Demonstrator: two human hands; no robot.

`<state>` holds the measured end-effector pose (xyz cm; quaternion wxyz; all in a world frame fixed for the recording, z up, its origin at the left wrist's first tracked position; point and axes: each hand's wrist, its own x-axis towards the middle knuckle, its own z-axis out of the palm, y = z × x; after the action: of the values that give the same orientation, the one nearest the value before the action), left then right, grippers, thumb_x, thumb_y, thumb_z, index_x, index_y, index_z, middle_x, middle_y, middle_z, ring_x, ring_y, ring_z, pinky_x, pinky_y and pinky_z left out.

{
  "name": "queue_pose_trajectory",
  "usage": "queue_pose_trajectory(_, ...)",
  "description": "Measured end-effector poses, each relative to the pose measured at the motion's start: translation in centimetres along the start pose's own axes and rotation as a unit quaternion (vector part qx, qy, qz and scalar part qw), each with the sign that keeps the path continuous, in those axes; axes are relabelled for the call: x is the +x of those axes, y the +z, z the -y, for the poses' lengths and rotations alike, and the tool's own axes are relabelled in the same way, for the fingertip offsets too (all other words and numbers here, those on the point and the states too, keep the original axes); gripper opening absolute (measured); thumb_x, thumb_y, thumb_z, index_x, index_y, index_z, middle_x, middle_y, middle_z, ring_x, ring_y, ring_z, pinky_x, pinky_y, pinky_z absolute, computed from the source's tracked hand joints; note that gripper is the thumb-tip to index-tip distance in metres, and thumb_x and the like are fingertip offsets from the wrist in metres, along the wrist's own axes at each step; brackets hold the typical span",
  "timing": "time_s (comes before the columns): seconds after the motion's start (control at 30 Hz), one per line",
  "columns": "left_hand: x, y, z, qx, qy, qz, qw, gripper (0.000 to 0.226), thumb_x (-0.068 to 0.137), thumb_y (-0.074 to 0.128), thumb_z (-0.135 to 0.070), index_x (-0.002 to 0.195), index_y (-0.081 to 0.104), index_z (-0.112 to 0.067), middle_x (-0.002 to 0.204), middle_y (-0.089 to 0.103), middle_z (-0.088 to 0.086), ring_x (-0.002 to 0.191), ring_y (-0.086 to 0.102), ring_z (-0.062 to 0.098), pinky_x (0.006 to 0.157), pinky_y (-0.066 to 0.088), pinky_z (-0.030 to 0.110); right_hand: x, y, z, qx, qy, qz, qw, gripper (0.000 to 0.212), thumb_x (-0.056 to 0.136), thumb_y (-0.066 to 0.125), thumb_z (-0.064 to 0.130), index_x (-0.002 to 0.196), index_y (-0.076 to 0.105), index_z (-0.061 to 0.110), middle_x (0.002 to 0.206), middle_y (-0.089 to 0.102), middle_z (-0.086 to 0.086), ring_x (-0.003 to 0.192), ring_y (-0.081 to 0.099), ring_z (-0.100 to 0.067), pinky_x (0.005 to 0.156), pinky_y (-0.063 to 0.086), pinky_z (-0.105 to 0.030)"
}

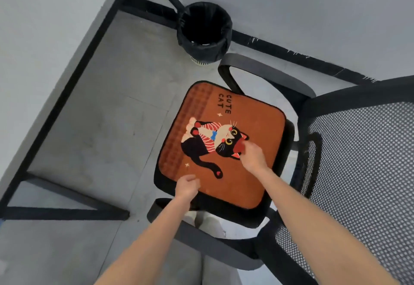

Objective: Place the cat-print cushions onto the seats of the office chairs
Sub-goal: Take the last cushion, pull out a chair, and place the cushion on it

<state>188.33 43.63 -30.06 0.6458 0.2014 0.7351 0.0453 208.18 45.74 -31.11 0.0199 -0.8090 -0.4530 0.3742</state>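
Observation:
An orange cat-print cushion [253, 125] with a black cat and the words "CUTE CAT" lies flat on the seat of a black office chair [363, 150] with a mesh back. My left hand [187, 187] rests at the cushion's near left edge, its fingers curled on the edge. Over the cushion's middle, by the cat's head, my right hand [252, 156] touches the fabric with its fingers bent downward. Whether the right hand grips the fabric is unclear.
A black waste bin [205, 31] stands on the grey floor beyond the chair. A grey desk with a black frame [74, 78] runs along the left. The chair's armrests [264, 69] flank the seat.

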Motion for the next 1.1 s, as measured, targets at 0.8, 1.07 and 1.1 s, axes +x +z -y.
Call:
queue_pose_trajectory(0.8,10.4,-2.0,1.7,0.837,0.340,0.106,0.416,0.024,0.095,0.038,-0.009,0.117,0.046,-0.002,0.153,-0.010,0.028,0.137,-0.011,0.053,0.111,0.017,0.063,-5.4,13.3,-5.0,-0.305,-0.129,0.150,0.932,0.020,0.088,0.050,0.017,0.103,0.056,0.004,0.153,0.007,-0.028,0.141,0.002,-0.047,0.105,0.020,-0.068)
queue_pose_trajectory(1.07,9.8,-2.4,1.5,0.816,0.318,0.121,0.468,0.040,0.096,0.038,-0.021,0.135,0.034,-0.013,0.158,-0.005,0.011,0.144,-0.008,0.036,0.117,0.018,0.049,-6.1,12.5,-4.8,-0.262,-0.108,0.177,0.942,0.033,0.093,0.040,0.021,0.122,0.047,0.008,0.157,-0.005,-0.015,0.143,-0.011,-0.035,0.112,0.014,-0.060)
queue_pose_trajectory(1.1,9.5,-2.5,1.4,0.798,0.322,0.116,0.496,0.044,0.095,0.039,-0.023,0.138,0.031,-0.013,0.159,-0.001,0.007,0.145,-0.004,0.032,0.116,0.020,0.046,-6.2,12.3,-4.9,-0.255,-0.107,0.173,0.945,0.038,0.094,0.040,0.025,0.127,0.043,0.009,0.157,-0.003,-0.013,0.144,-0.009,-0.033,0.113,0.015,-0.057)
